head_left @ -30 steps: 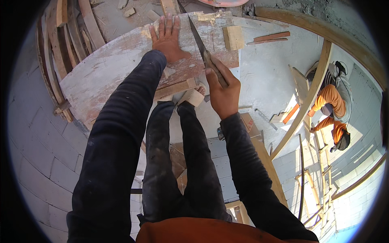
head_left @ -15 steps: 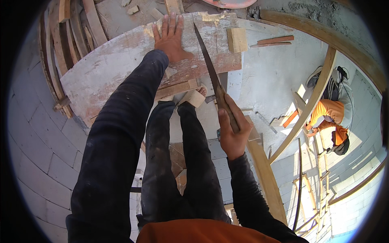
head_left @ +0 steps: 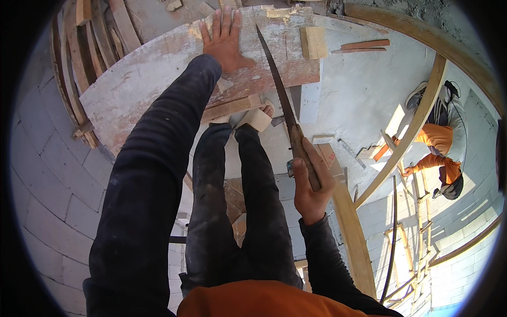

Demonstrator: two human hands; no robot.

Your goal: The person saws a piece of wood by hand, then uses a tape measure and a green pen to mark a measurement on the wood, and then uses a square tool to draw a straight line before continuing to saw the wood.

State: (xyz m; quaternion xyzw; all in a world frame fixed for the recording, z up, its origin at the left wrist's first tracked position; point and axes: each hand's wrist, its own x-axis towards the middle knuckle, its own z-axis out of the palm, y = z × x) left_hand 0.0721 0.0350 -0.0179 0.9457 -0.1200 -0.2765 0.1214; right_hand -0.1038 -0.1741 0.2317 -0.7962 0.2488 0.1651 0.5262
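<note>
My left hand [head_left: 227, 48] lies flat on a worn wooden board [head_left: 153, 90], its fingers spread toward the far edge. In my right hand [head_left: 314, 185] is a hand saw [head_left: 280, 87], gripped by its wooden handle with the index finger stretched along it. The toothed blade slants up and left across the board, its tip close to the far edge. A thin cut line shows in the board near the blade's tip. To the right of the blade, a small wood block [head_left: 313, 43] sits at the board's right end.
Several wood strips [head_left: 95, 42] are stacked at the far left beside a block wall [head_left: 58, 174]. Two reddish strips [head_left: 364, 46] lie on the floor at right. Long beams [head_left: 404, 132] cross the right side. Beyond them a person in orange [head_left: 438, 140] crouches over wood pieces.
My right hand and the saw have shifted a little down and right, drawing the blade back toward me. The left hand stays flat on the board; the whole view has shifted slightly.
</note>
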